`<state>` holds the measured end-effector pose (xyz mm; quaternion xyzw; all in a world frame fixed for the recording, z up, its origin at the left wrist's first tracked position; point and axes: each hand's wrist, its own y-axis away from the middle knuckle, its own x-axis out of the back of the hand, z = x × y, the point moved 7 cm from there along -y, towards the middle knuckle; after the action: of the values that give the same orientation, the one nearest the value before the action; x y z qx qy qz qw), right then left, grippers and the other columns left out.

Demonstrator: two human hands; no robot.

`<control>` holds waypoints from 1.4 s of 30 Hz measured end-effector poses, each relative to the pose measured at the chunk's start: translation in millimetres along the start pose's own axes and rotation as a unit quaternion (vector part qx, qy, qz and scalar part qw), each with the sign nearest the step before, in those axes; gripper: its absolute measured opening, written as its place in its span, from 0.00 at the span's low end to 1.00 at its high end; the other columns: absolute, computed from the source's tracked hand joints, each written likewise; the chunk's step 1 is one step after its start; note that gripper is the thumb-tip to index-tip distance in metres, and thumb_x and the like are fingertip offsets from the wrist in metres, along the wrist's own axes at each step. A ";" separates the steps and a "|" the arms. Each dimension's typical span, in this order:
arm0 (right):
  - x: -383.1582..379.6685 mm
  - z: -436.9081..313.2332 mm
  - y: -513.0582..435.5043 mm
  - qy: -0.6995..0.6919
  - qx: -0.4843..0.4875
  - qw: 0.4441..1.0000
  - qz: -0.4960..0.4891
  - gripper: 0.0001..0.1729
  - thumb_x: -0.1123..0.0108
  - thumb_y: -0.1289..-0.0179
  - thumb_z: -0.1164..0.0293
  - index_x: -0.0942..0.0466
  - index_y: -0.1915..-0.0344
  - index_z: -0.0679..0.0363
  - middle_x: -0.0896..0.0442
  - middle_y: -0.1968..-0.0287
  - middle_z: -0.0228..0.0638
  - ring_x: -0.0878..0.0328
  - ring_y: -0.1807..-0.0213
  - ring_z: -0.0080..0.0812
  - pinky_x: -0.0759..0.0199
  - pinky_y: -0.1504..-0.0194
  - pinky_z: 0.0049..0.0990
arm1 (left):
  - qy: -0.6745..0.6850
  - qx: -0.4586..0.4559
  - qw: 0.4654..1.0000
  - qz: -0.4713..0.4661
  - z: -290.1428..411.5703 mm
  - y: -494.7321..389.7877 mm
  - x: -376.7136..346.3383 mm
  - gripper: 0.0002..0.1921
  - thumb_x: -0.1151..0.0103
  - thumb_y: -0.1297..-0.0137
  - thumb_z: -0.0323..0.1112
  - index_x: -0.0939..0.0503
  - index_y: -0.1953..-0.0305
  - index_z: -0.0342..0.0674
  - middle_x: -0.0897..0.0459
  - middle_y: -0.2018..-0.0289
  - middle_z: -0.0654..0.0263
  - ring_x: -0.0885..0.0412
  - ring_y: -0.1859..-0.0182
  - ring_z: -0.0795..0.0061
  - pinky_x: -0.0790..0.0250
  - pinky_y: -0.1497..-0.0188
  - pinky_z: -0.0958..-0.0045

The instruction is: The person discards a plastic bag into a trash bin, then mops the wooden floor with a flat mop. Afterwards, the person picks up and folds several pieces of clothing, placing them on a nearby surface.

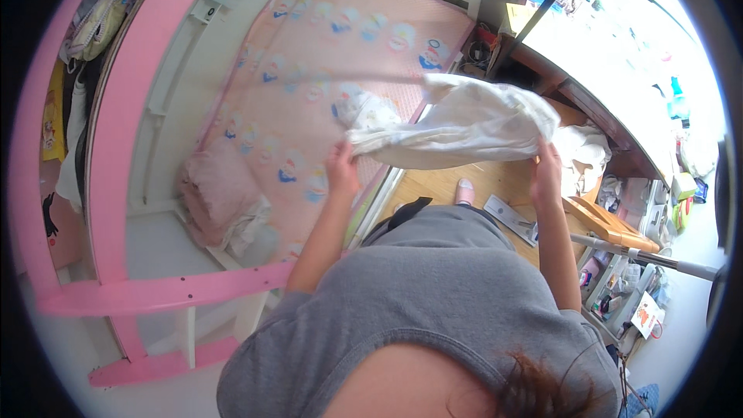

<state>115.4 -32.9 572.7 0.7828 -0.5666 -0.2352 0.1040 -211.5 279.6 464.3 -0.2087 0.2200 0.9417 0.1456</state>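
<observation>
A white cloth (464, 128) with faint prints stretches in the air between my two hands, its far side blurred. My left hand (342, 167) grips its left end, and my right hand (547, 168) grips the right end. Past my left hand, a white bundled cloth (367, 110) shows at the edge of a bed with a pink patterned mat (313, 93). Whether this bundle is part of the held cloth or lies apart on the mat I cannot tell.
Folded pink bedding (217, 194) lies at the bed's near left corner. Pink bunk-bed rails (174, 287) stand at left. On the right are a cluttered desk (627, 52), a wooden chair (609, 223), a metal pole (644, 255) and storage drawers (615, 296). A white board-like object (511, 219) lies on the floor.
</observation>
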 end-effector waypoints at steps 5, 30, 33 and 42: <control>4.2 74.6 -18.0 0.285 -0.065 0.937 -0.191 0.14 0.43 0.33 0.65 0.17 0.62 0.65 0.16 0.67 0.27 0.28 0.66 0.18 0.35 0.61 0.22 | 0.190 -0.020 0.974 -0.122 89.0 29.6 -68.8 0.16 0.53 0.30 0.34 0.29 0.44 0.36 0.24 0.45 0.58 0.28 0.41 0.63 0.38 0.36 0.59; -277.8 -171.2 14.9 0.443 0.371 0.660 -0.481 0.12 0.45 0.47 0.75 0.20 0.61 0.63 0.19 0.70 0.33 0.23 0.68 0.26 0.28 0.63 0.27 | -0.410 -0.273 0.867 -0.076 313.6 79.4 -170.3 0.08 0.39 0.38 0.25 0.19 0.57 0.34 0.18 0.65 0.70 0.23 0.62 0.86 0.31 0.57 0.83; -297.7 -197.9 43.8 0.411 0.464 0.591 -0.516 0.17 0.50 0.46 0.78 0.24 0.54 0.62 0.19 0.60 0.35 0.23 0.61 0.27 0.27 0.62 0.26 | -0.428 -0.351 0.831 -0.051 335.9 75.4 -175.6 0.08 0.42 0.36 0.27 0.17 0.57 0.34 0.17 0.67 0.71 0.23 0.63 0.87 0.32 0.58 0.84; -306.5 -215.0 113.3 0.393 0.576 0.466 -0.544 0.22 0.53 0.45 0.90 0.22 0.53 0.61 0.23 0.49 0.44 0.24 0.48 0.43 0.27 0.50 0.34 | -0.419 -0.459 0.783 -0.027 384.1 75.0 -191.9 0.11 0.50 0.37 0.24 0.15 0.60 0.36 0.19 0.70 0.72 0.25 0.67 0.86 0.35 0.63 0.83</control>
<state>49.1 193.6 884.7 0.8257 0.0676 0.4681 -0.3074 -198.3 362.5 892.0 0.1585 -0.3270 0.9217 0.1358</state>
